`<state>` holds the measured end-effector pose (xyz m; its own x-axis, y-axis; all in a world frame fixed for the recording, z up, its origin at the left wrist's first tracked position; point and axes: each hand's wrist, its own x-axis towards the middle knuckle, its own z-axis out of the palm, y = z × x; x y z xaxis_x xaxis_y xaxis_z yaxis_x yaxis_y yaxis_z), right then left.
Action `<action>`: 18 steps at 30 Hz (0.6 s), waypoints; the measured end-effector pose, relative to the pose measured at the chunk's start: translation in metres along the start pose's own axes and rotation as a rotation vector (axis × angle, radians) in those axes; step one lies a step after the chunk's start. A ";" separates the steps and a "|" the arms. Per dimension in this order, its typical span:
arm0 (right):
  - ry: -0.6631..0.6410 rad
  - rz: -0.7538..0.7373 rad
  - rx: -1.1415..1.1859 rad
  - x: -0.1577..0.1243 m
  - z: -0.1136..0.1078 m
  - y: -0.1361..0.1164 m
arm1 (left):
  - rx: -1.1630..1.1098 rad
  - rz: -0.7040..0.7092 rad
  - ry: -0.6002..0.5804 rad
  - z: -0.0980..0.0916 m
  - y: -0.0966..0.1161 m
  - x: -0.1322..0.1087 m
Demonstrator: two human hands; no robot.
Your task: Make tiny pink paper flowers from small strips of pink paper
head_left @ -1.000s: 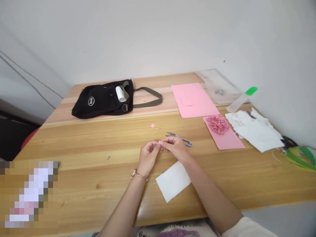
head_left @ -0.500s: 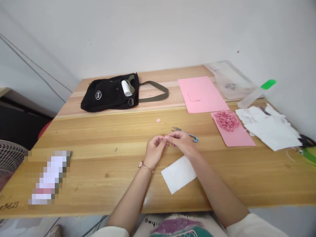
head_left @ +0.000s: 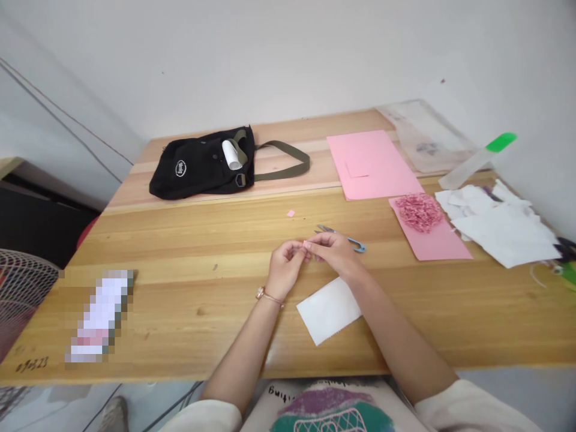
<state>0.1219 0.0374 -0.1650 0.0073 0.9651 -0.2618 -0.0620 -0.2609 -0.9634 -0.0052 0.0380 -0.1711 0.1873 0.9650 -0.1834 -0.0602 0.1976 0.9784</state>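
My left hand (head_left: 283, 268) and my right hand (head_left: 335, 255) meet over the middle of the wooden table (head_left: 180, 300), both pinching one small pink paper piece (head_left: 306, 244) between their fingertips. A thin bracelet sits on my left wrist. Small blue-handled snips (head_left: 346, 237) lie just behind my right hand. A white paper sheet (head_left: 328, 309) lies under my right forearm. A tiny pink scrap (head_left: 290, 213) rests further back.
A black bag (head_left: 202, 168) with a white roll and an olive strap lies at the back left. Pink sheets (head_left: 371, 163), a heap of pink shreds (head_left: 423, 210) and white papers (head_left: 504, 225) fill the right side. A fan grille (head_left: 20, 288) shows at the left.
The view has tilted and shifted, so the table sits higher in the picture. Both hands keep pinching the pink piece at the same spot on the table.
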 end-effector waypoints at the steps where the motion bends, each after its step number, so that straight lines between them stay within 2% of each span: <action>1: -0.007 0.004 0.005 0.000 0.000 0.000 | -0.005 -0.001 0.008 0.000 0.000 0.000; 18: -0.036 -0.024 0.007 0.001 -0.003 0.000 | -0.022 -0.012 0.017 0.001 0.003 0.000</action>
<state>0.1250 0.0384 -0.1656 -0.0273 0.9714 -0.2360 -0.0692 -0.2373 -0.9690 -0.0047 0.0383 -0.1684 0.1716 0.9654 -0.1966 -0.0792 0.2124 0.9740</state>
